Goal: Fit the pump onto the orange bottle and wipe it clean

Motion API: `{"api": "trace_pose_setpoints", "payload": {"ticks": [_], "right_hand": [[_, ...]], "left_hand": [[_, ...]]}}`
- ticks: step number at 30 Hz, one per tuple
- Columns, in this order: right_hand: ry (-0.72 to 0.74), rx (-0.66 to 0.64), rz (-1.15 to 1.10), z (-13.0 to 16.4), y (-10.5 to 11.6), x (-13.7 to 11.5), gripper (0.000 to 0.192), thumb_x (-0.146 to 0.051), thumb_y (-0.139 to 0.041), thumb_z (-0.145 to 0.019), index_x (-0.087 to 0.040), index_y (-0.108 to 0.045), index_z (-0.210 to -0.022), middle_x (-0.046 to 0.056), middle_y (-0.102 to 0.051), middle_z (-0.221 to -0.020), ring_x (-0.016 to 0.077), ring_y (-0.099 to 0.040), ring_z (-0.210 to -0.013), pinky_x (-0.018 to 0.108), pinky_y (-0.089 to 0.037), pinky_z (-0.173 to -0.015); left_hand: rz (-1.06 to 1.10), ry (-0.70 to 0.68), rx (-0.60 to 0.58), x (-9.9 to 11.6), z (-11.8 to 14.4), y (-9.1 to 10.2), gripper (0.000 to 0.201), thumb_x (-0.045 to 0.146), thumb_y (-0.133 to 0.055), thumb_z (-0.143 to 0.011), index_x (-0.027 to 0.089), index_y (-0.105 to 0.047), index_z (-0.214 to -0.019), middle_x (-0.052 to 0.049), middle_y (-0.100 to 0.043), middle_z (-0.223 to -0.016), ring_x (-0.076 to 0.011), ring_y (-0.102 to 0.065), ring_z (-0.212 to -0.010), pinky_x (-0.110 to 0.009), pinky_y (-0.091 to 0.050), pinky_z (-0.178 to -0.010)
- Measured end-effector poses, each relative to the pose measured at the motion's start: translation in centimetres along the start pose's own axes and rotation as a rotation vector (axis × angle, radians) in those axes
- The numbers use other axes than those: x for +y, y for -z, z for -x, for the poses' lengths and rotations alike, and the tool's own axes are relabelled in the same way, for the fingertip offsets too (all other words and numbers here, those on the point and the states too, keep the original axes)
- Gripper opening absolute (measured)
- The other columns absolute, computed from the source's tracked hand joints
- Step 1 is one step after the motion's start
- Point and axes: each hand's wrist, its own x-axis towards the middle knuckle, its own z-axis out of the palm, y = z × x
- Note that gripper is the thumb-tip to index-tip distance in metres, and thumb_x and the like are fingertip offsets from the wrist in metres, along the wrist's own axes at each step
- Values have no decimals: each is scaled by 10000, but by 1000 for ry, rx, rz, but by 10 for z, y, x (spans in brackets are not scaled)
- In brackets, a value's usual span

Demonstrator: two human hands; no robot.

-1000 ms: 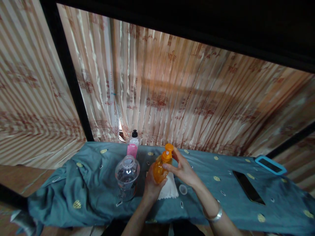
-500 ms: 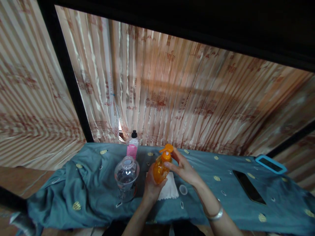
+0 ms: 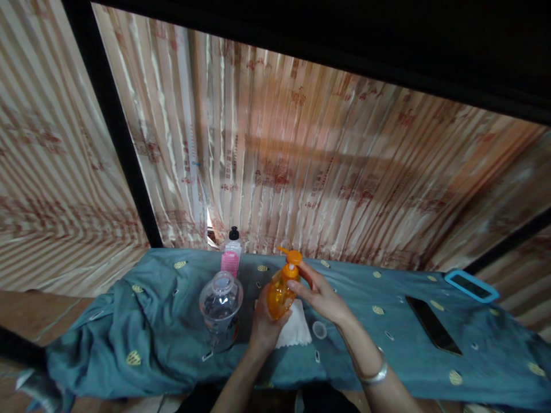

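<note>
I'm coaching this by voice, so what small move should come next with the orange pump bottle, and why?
Probably one more twist of the pump head. The left hand grips the orange pump bottle from below, the right hand pinches its collar, and the pump head is raised with its nozzle pointing left.

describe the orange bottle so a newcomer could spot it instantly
On the teal patterned cloth before the striped curtain, find the two hands at centre. The translucent orange plastic pump bottle is gripped by the left hand, with the right hand at its pump neck. Unlike the clear domed jar and the pink-labelled bottle, it is all orange.
</note>
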Motion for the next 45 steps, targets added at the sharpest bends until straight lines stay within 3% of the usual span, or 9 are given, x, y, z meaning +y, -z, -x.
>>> {"api": "trace_pose_setpoints", "payload": {"ticks": [7,12,15,21,26,29,35,41,45], "right_hand": [[-85,368,188,-5,-23,-5,401,-469,-709,-751,-173,-595,-996,108,-699,-1003,320,-626,-980,479,-425,-944],[-11,123,54,-2,-8,-4,605,-437,-716,-770,-145,-509,-1258,166,-580,-1356,291,-516,-1272,462,-335,-1113],[-7,-5,-49,-3,-1,2,467,-443,-634,-830,-148,-565,-1186,173,-589,-1356,280,-518,-1281,459,-317,-1133],[-74,370,221,-6,-20,-7,391,-427,-745,-713,-169,-612,-975,118,-706,-1057,319,-630,-1022,473,-431,-968],[-18,107,29,-2,-6,1,628,-452,-740,-753,-169,-523,-1270,129,-618,-1308,281,-548,-1229,462,-368,-1092],[-22,-26,-109,-4,1,7,477,-472,-676,-816,-188,-592,-1190,118,-628,-1306,265,-548,-1226,447,-357,-1099],[-56,353,153,-7,-17,-1,398,-477,-759,-714,-181,-625,-943,82,-707,-959,303,-637,-922,463,-422,-905],[-27,28,-105,-4,-1,5,643,-442,-741,-759,-167,-503,-1290,149,-548,-1417,273,-487,-1316,444,-330,-1116],[-6,59,-53,-7,-2,4,349,-436,-679,-812,-190,-638,-1057,108,-692,-1172,272,-601,-1137,444,-384,-1055]], "left_hand": [[52,22,-7,5,-1,-2,676,287,-750,-687,213,-487,-1306,-101,-653,-1266,-278,-634,-1161,-461,-506,-1017],[19,15,1,2,0,-1,690,302,-761,-678,217,-489,-1306,-98,-653,-1264,-287,-629,-1163,-480,-492,-1032],[18,6,-9,-2,-1,-1,707,320,-770,-676,217,-486,-1316,-97,-656,-1257,-291,-640,-1143,-478,-513,-1006],[20,14,10,-5,-1,-2,707,264,-777,-667,223,-490,-1312,-94,-661,-1252,-284,-640,-1154,-453,-521,-1008],[34,2,23,-3,-1,-2,686,253,-782,-664,217,-509,-1292,-92,-665,-1248,-279,-636,-1161,-465,-500,-1031],[50,-7,24,-3,-1,-2,684,260,-790,-656,207,-522,-1283,-95,-668,-1236,-283,-646,-1139,-465,-513,-1011],[48,5,25,-6,-1,-2,687,248,-778,-664,226,-513,-1297,-88,-664,-1239,-281,-639,-1140,-465,-510,-1016],[54,-25,7,-5,0,-1,726,277,-782,-665,219,-485,-1324,-102,-644,-1272,-296,-617,-1176,-496,-480,-1047],[61,-18,13,-4,-1,-3,700,266,-773,-675,222,-487,-1313,-98,-649,-1263,-292,-628,-1161,-494,-491,-1036]]}}
